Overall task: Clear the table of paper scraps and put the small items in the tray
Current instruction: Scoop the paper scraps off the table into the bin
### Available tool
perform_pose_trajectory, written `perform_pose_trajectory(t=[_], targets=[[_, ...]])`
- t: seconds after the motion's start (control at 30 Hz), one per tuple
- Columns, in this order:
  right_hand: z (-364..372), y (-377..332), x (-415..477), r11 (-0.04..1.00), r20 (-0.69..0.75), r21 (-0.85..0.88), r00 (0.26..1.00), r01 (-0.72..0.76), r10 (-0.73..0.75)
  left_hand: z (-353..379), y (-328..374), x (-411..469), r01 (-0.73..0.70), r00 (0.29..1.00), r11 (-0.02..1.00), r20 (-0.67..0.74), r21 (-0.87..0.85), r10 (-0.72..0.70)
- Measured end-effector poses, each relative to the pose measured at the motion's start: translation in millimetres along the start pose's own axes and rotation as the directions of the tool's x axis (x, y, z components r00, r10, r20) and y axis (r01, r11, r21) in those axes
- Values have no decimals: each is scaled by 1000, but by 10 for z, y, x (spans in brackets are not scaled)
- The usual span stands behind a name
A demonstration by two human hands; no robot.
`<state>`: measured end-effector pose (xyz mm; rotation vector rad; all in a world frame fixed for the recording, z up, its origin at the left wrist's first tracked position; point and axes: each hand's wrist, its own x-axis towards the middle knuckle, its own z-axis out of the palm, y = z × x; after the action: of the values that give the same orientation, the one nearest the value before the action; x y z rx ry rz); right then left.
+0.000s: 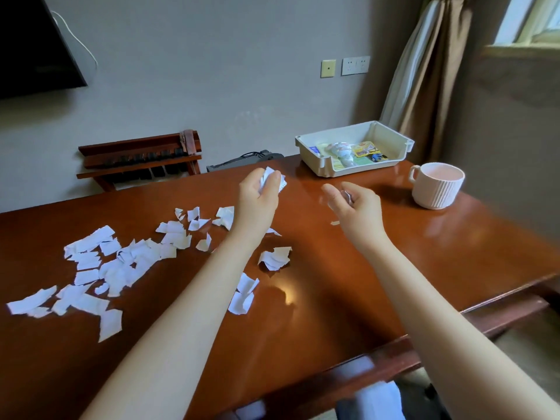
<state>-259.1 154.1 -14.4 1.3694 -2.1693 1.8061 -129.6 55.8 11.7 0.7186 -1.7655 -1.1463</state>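
Many torn white paper scraps (100,268) lie scattered over the left and middle of the brown wooden table (378,268). My left hand (260,195) is raised above the table's middle, shut on a crumpled bunch of paper scraps (272,177). To its right, my right hand (354,207) hovers with curled fingers and a small pale bit shows inside them; what it is I cannot tell. A cream plastic tray (315,159) stands at the far edge with several small packets (357,151) in it.
A pale ribbed mug (436,189) stands right of the tray. One tiny scrap (335,223) lies under my right hand. A wooden rack (139,159) sits on the floor by the wall behind the table. A curtain (424,71) hangs at the back right.
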Motion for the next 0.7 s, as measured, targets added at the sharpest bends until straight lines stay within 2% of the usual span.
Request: perform_pose_trajectory(t=[0.1,0.33,0.5,0.7], targets=[[-299,-5,-189,997,-92,76,995,-31,38,254,82,-208,28,997,995,68,-95,-22],[-1088,231,-584,992,-292,81,950,-93,112,1128,315,-679,69,958,970,286,-235,1],[-1674,600,-968,971,-428,105,872,-216,240,1834,381,-1021,71,908,958,416,-278,54],[-2263,1199,-1402,931,-506,179,781,-319,366,2709,247,-1469,95,828,963,558,-252,64]])
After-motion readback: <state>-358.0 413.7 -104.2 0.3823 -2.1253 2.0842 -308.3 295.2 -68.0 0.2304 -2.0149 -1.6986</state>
